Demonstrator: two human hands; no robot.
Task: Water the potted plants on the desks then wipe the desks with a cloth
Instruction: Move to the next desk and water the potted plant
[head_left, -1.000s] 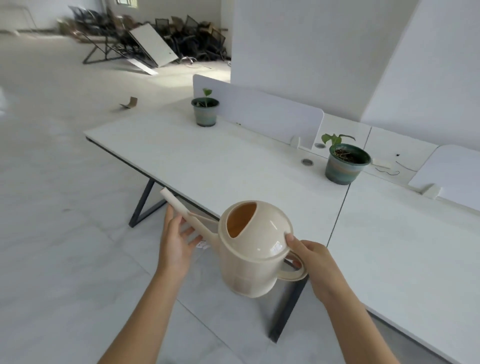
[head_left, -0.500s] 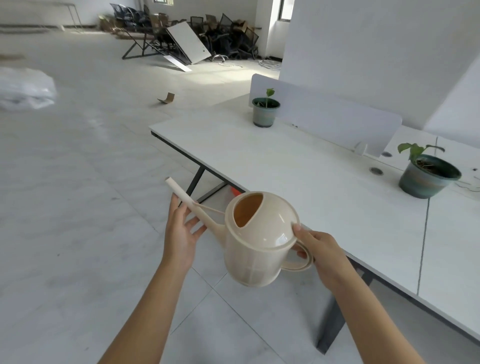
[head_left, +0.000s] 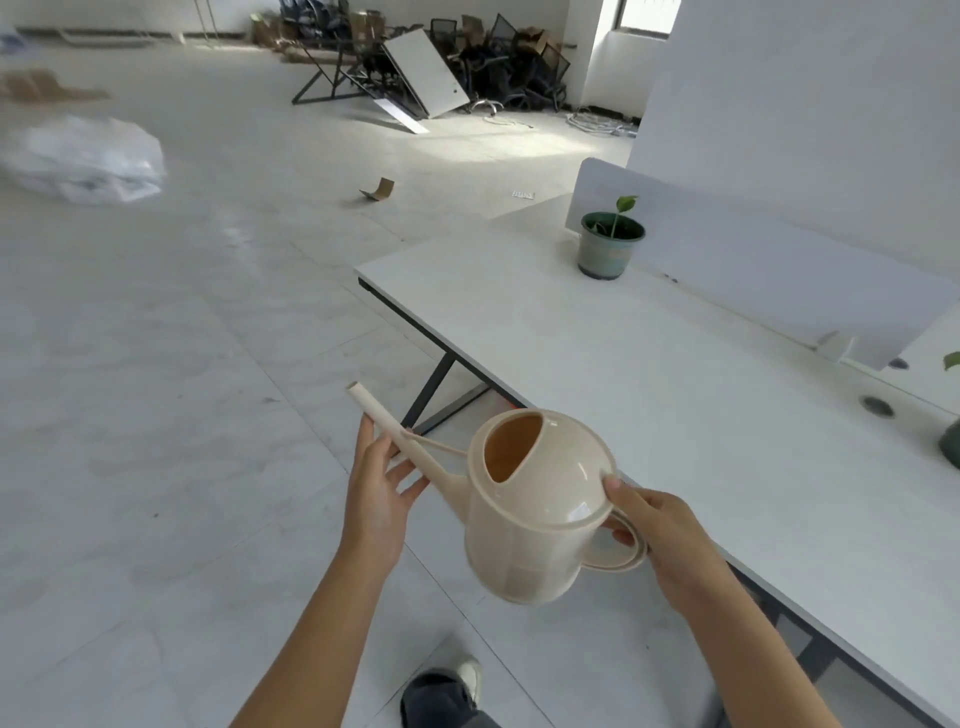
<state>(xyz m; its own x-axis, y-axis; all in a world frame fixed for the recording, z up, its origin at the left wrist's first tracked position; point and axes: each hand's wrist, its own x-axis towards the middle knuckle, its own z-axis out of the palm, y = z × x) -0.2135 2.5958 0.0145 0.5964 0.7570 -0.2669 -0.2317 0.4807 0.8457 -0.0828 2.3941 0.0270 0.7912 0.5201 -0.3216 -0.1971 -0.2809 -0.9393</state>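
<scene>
Cream can (head_left: 535, 514) is held in the air, near centre, over the floor just left of the desk (head_left: 623, 374) edge. Its body tilts slightly and the spout (head_left: 395, 431) points far-left.

Right hand (head_left: 660, 535) grasps the can at its right side. The fingers curl through the loop handle (head_left: 618, 558) and the thumb presses on the lid rim. The fingertips are mostly hidden behind the handle.

Left hand (head_left: 376, 493) is not clenched. Its fingers are stretched out under the spout and touch it from below, about mid-length. The spout tip sticks out past the fingertips.

The top opening of the can shows a tan inside; the water level cannot be told.

A pot (head_left: 610, 247) with a small sprout stands at the far end of the desk, just in front of the divider (head_left: 753, 260) and well apart from the can. A second pot (head_left: 951, 441) is cut off by the right edge, so only a sliver and one leaf show.

A shoe (head_left: 467, 675) and trouser leg are cut off at the bottom. On the floor are a white bag (head_left: 88, 158), far left and blurred, and a cardboard scrap (head_left: 378, 188). The stacked chairs (head_left: 493, 67) at the far wall are hard to make out.
</scene>
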